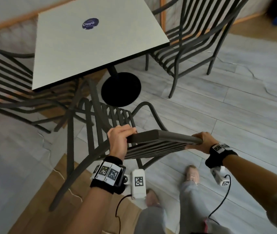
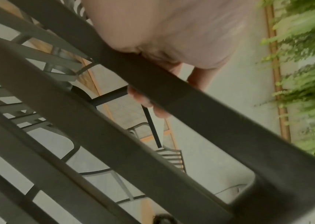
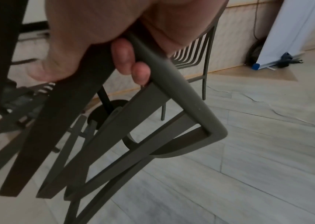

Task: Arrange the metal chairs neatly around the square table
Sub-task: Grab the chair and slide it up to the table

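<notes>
Observed from beside the square table (image 1: 90, 41): the person stands behind a metal chair (image 1: 110, 132) and holds its top rail at both ends. The left hand (image 1: 120, 141) is wrapped over the rail's left end, fingers curled across the top. The right hand (image 1: 201, 141) grips the right end, thumb beneath; the right wrist view confirms fingers (image 3: 126, 59) folded round the frame corner. The chair faces the table's near edge, its seat front close to the round pedestal base (image 1: 120, 89), and it leans forward; whether all legs meet the floor cannot be told.

Two further chairs are present: the left chair (image 1: 8, 85) drawn in at the table's left side, and the right chair (image 1: 193, 48) standing at the right side, a little off the edge.

Assessment: the step in hand is seating this chair squarely at the near side. To do it well, keep both grips even so the back stays parallel to the table edge, steer the front legs either side of the pedestal, watch the armrest (image 1: 149, 112) under the tabletop, and avoid fouling the left chair's legs just beside it
</notes>
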Demonstrator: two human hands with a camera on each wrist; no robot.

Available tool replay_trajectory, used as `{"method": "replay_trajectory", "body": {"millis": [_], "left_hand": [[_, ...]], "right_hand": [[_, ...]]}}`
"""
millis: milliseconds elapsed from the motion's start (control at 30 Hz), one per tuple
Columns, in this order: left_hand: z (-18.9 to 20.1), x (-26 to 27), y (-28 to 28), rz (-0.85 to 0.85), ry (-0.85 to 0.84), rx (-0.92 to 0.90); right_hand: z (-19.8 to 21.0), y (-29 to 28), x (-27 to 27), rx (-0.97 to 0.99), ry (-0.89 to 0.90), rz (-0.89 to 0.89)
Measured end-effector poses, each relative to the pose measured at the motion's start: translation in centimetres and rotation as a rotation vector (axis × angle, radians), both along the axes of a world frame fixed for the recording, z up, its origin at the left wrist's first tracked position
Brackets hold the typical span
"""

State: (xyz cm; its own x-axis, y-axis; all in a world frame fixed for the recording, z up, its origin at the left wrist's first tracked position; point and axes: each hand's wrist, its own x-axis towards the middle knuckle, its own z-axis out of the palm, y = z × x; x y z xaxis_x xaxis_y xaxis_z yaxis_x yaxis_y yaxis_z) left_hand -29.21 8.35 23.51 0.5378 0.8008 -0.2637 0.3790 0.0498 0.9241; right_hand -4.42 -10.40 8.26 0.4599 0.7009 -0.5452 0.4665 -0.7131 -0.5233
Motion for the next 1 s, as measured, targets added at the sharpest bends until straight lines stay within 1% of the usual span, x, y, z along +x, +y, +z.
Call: {"method": "replay_trajectory", "body": {"millis": [100, 167, 267, 333, 400, 467, 533, 567, 600, 667, 733, 767, 800, 867, 900, 967, 1000], "left_hand": [[0.8, -2.6, 1.6, 0.056, -0.114, 0.045], [1.6, -4.3, 2.5, 0.116, -0.206, 0.039], [2.4, -6.5, 4.4, 0.227, -0.406, -0.101], [1.7, -8.1, 6.0, 0.313, -0.496, -0.205], [0.7, -9.3, 7.1, 0.365, -0.507, -0.273], [-0.1, -10.1, 7.8, 0.357, -0.5, -0.306], [-0.9, -10.7, 8.0, 0.342, -0.423, -0.294], [-1.3, -11.0, 8.1, 0.378, -0.385, -0.302], [-2.1, -11.3, 8.2, 0.428, -0.394, -0.335], [-4.1, -12.2, 8.5, 0.536, -0.44, -0.416], [-5.9, -12.9, 8.2, 0.592, -0.467, -0.451], [-6.9, -13.4, 7.9, 0.608, -0.432, -0.435], [-8.0, -13.8, 7.8, 0.591, -0.4, -0.431], [-9.0, -14.9, 7.8, 0.595, -0.311, -0.412], [-8.7, -15.6, 7.8, 0.661, -0.258, -0.467], [-9.4, -17.0, 8.0, 0.729, -0.233, -0.527], [-10.4, -18.0, 8.3, 0.711, -0.329, -0.551]], "right_hand": [[3.6, 1.7, -1.3, 0.008, -0.108, 0.028], [6.8, 2.7, -2.1, 0.046, -0.225, 0.088], [10.9, 4.2, -2.7, 0.109, -0.391, 0.157], [13.2, 5.0, -3.0, 0.136, -0.481, 0.222], [14.9, 5.6, -3.3, 0.16, -0.569, 0.283], [16.3, 6.1, -3.9, 0.162, -0.658, 0.346], [17.1, 6.7, -4.6, 0.147, -0.721, 0.401], [17.4, 7.0, -5.0, 0.134, -0.74, 0.424], [17.5, 7.4, -5.5, 0.125, -0.755, 0.448], [17.9, 8.1, -6.8, 0.116, -0.762, 0.514], [17.9, 8.2, -7.9, 0.109, -0.746, 0.582], [17.9, 8.0, -8.3, 0.103, -0.722, 0.597], [17.7, 7.8, -8.5, 0.116, -0.719, 0.609], [17.2, 7.9, -9.7, 0.107, -0.713, 0.657], [16.7, 8.1, -10.5, 0.114, -0.719, 0.689], [15.8, 8.6, -12.2, 0.084, -0.693, 0.706], [15.5, 8.9, -13.0, 0.07, -0.684, 0.709]]}}
